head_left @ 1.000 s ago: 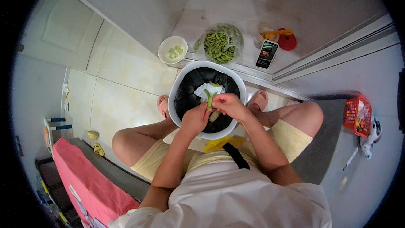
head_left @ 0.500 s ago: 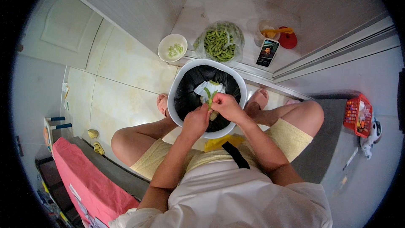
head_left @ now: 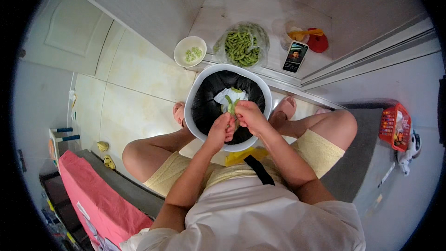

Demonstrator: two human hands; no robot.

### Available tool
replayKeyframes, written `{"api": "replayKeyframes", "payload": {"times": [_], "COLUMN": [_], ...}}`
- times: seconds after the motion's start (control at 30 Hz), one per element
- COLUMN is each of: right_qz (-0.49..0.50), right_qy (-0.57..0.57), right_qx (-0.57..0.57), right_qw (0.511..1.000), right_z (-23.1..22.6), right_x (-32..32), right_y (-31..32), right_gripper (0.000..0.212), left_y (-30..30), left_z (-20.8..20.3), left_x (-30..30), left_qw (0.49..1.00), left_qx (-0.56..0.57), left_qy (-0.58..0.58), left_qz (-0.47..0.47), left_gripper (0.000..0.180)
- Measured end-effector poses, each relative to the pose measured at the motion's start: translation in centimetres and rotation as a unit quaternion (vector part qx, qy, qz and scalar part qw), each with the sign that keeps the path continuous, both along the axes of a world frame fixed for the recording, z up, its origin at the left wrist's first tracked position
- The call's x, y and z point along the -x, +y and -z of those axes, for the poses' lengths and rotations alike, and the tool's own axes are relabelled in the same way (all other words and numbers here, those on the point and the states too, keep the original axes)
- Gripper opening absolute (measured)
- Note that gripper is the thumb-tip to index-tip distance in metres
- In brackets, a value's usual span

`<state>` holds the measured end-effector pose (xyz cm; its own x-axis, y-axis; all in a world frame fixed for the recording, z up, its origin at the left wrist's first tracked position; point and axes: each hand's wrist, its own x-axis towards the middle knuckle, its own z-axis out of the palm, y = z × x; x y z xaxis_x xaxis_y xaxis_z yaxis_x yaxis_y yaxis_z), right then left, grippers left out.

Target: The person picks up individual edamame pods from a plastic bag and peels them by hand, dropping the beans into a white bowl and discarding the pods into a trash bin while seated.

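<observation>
Over a white bin [head_left: 189, 107] lined with a black bag [head_left: 205, 102], both my hands meet around a split green edamame pod [head_left: 229, 101]. My left hand [head_left: 221, 131] pinches its lower end, with the other fingers curled. Close against it, my right hand [head_left: 251, 117] grips the pod's right side, thumb and forefinger together. Crumpled white paper [head_left: 224, 95] and another pod [head_left: 236, 90] lie in the bin under my hands. Beyond the bin, a clear plastic bag of edamame pods [head_left: 242, 47] stands beside a white bowl [head_left: 180, 54] holding several shelled beans [head_left: 193, 55].
A phone [head_left: 295, 57] leans near a clear container with a yellow-handled utensil [head_left: 306, 33] and a red lid [head_left: 318, 43]. My knees flank the bin. A red basket [head_left: 394, 126] sits far right; a pink cloth [head_left: 97, 200] and yellow shoes [head_left: 109, 162] are at left.
My hands have shifted slightly on the pod. The left hand has turned and moved a little to the left, showing more of its fingers; the bowl and bag stay put.
</observation>
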<state>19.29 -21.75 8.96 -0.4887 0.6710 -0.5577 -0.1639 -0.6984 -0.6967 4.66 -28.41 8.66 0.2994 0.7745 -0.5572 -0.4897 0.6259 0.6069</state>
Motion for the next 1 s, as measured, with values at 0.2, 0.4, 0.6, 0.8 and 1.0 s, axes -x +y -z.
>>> {"api": "replayKeyframes", "payload": {"times": [0.2, 0.4, 0.6, 0.8, 1.0], "right_qz": [-0.038, -0.100, -0.103, -0.207, -0.184], "right_qy": [-0.235, -0.339, -0.240, -0.209, -0.243], "right_qx": [-0.282, -0.425, -0.339, -0.338, -0.418], "right_qw": [0.929, 0.833, 0.904, 0.894, 0.856], "right_z": [-1.4, -2.8, -2.3, -2.5, -1.2], "right_x": [0.5, 0.8, 0.4, 0.0, 0.3], "right_y": [-0.4, -1.0, -0.4, 0.0, -0.8], "right_gripper": [0.019, 0.021, 0.023, 0.020, 0.020], "left_y": [0.2, 0.6, 0.6, 0.8, 0.7], "left_z": [-0.7, -1.0, -1.3, -1.5, -1.0], "left_x": [-1.0, -0.5, -0.6, -0.6, -0.7], "left_qw": [0.865, 0.861, 0.987, 0.979, 0.958], "left_qx": [-0.213, -0.245, -0.026, -0.019, -0.048], "left_qy": [0.452, 0.446, 0.131, 0.170, 0.266], "left_qz": [0.041, -0.002, -0.092, -0.111, -0.091], "left_gripper": [0.028, 0.018, 0.008, 0.007, 0.008]}}
